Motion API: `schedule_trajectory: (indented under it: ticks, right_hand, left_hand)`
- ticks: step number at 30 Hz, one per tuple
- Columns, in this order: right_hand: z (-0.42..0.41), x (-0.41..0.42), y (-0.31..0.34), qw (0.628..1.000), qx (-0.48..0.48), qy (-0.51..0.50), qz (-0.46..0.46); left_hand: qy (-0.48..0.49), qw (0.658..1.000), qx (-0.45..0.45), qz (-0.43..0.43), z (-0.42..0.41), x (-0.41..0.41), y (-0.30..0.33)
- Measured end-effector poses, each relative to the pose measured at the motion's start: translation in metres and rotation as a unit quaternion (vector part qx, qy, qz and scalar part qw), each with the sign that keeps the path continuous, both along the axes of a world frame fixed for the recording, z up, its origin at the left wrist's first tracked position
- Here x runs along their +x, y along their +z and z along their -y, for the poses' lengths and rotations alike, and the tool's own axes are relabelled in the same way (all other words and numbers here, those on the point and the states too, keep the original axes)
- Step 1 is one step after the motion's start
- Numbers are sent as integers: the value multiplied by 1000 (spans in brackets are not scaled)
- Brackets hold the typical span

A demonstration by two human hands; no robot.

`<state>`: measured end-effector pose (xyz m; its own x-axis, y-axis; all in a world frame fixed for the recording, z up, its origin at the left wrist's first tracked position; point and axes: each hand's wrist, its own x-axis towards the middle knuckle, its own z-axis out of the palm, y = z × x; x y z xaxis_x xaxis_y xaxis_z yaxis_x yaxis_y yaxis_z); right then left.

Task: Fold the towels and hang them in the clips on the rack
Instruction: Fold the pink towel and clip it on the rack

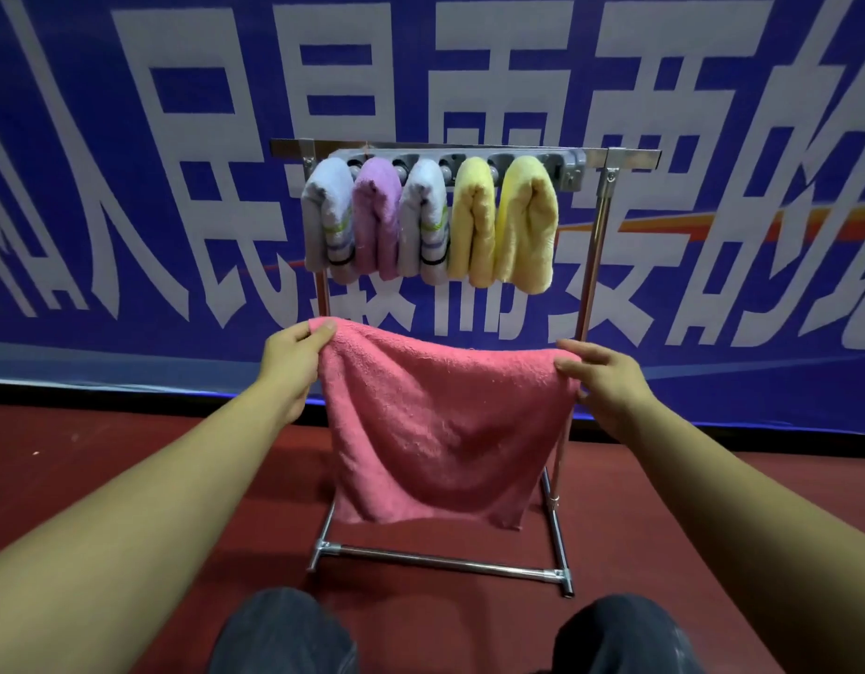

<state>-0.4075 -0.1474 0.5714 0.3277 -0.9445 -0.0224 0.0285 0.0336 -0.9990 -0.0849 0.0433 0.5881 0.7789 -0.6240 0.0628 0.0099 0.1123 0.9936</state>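
Nearly done: five folded towels [428, 221] hang clipped on the rack [593, 265] at 12 o'clock, while left hand [294, 355] and right hand [603, 381] pinch the pink towel's [445, 425] top corners, spread unfolded, still to fold and clip.

Left hand [294, 350] and right hand [600, 377] pinch the pink towel's [440, 425] top corners, spread before the rack [595, 265] holding five folded towels [428, 221].
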Motion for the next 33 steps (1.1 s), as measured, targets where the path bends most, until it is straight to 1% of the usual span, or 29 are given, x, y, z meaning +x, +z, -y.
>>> schedule_trajectory:
  ticks: [2,3,5,6,7,8,11,14,16,17,18,19,21,22,23,25,27,28,30,31,33]
  right_hand:
    - [3,0,5,990,-111,-33,-84]
    - [4,0,8,978,-160,-37,-130]
    - [5,1,13,941,-241,-37,-232]
    - [6,1,16,923,-268,-40,-274]
    - [8,2,19,913,-277,-45,-296]
    - [11,3,20,916,-269,-50,-294]
    - [21,7,23,964,-174,-67,-188]
    - [24,10,30,994,-47,-63,-73]
    - [23,11,38,999,26,-35,21]
    - [23,11,42,998,38,-20,51]
    - [23,11,46,997,37,-7,64]
    - [23,10,47,998,25,0,58]
    - [22,8,50,1000,-25,-3,1]
    - [22,7,51,996,-69,-17,-54]
    - [22,6,52,984,-122,-31,-124]
    - [20,6,56,944,-211,-22,-251]
    - [16,6,63,908,-256,8,-331]
    - [15,7,66,897,-265,20,-354]
    - [13,7,72,889,-258,37,-375]
    - [14,8,74,892,-244,44,-378]
    - [19,8,74,908,-197,50,-366]
  left_hand:
    - [30,996,42,68,0,5,0]
    - [40,991,67,106,0,7,0]
    - [51,979,104,167,-1,6,3]
    - [53,975,113,183,0,6,4]
    - [55,974,117,188,1,7,5]
    - [56,974,119,184,1,7,7]
    - [55,979,115,159,4,11,7]
    - [41,992,83,88,7,12,6]
    - [36,998,51,34,9,10,7]
    - [35,999,33,10,10,8,9]
    - [37,999,19,-6,10,7,10]
    - [42,999,7,-18,9,6,12]
    - [52,998,-3,-21,8,7,14]
    - [51,999,5,-3,8,8,14]
    - [44,999,14,21,7,9,15]
    - [21,997,35,71,5,7,18]
    - [-1,992,52,113,5,6,19]
    - [-10,990,57,129,4,6,20]
    - [-21,985,70,155,4,6,21]
    - [-23,982,80,169,4,7,21]
    - [-30,974,103,197,3,7,22]
